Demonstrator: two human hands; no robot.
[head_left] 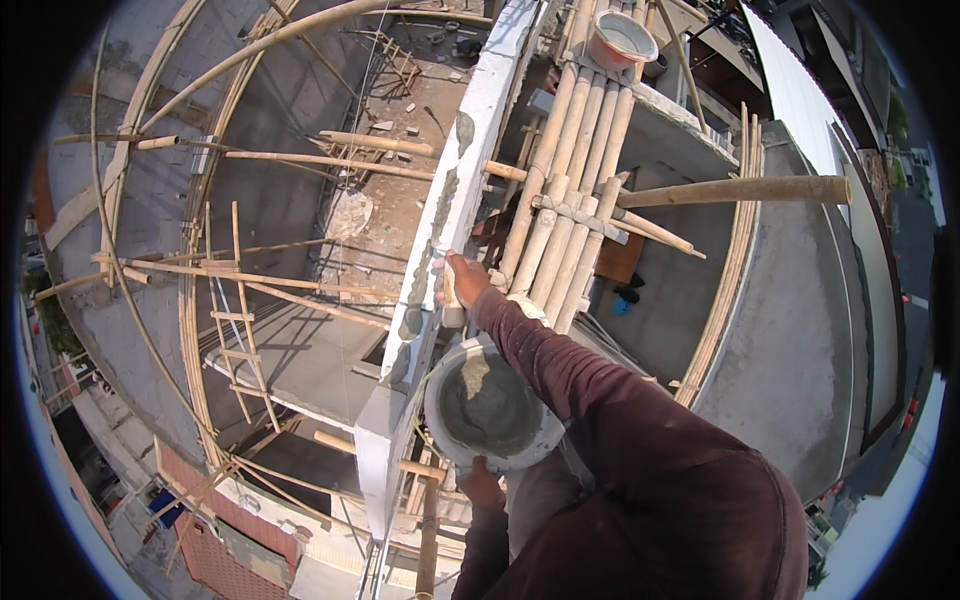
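Observation:
A pale bucket (543,440) of wet grey mortar (490,410) stands close in front of me. My left hand (482,487) is closed on its near rim. My right hand (466,280) reaches forward to the edge of the white block wall (478,130), its fingers closed. A small tan piece (453,308) shows just below that hand, but I cannot make out what it is or whether it is held. Along the wall's narrow top lie patches of grey mortar (440,205), some of them close to my right hand.
A bamboo platform (575,160) runs ahead, right of the wall, with another bucket (622,42) at its far end. One thick bamboo pole (740,191) juts out rightward. Left of the wall are bamboo scaffolding, a bamboo ladder (240,320) and a rubble-strewn lower floor (400,190).

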